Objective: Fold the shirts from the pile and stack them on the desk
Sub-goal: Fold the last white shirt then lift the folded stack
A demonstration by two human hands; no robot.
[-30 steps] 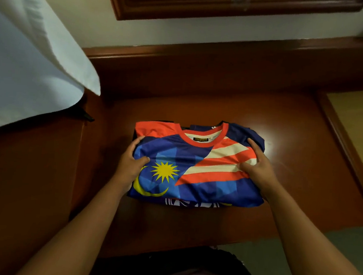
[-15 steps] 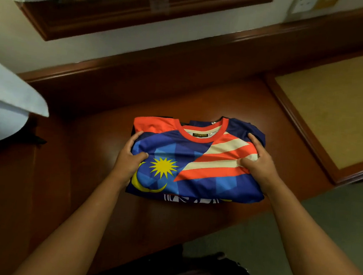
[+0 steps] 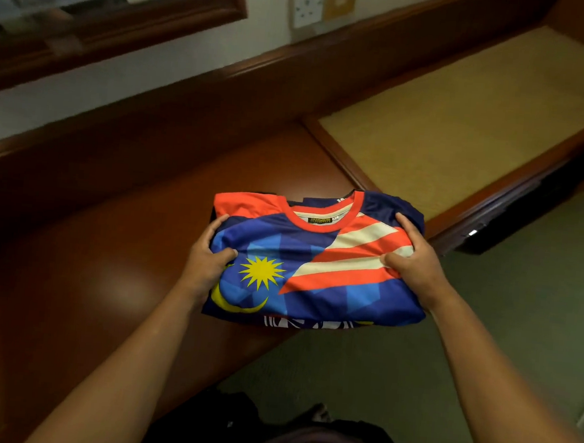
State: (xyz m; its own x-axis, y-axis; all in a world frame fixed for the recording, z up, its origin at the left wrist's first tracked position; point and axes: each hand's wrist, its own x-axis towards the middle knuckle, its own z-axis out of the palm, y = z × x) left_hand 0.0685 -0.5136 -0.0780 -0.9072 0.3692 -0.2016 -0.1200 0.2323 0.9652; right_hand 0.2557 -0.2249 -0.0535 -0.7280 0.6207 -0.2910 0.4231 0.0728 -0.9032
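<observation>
Both hands are on the folded shirt [image 3: 315, 258], a blue one with red and cream stripes, a yellow star and a crescent. The left hand [image 3: 205, 263] clamps its left edge, thumb on top and fingers [image 3: 212, 230] curled round the side. The right hand [image 3: 417, 267] pinches the right edge the same way, thumb pressed on the stripes. The shirt sits at the near edge of the counter [image 3: 103, 258], its lower right corner hanging out over the green floor [image 3: 484, 344]. Whether it rests on the wood or is lifted just clear, I cannot tell. The folding looks finished, collar up and square, so this reads as the carry-and-place step. Next move, I reckon: keep both sides level so the layers don't slip, and set it down flat, farther in from the counter's edge, or perhaps on the tan inset panel [image 3: 468, 123] beyond the shirt to its right.
</observation>
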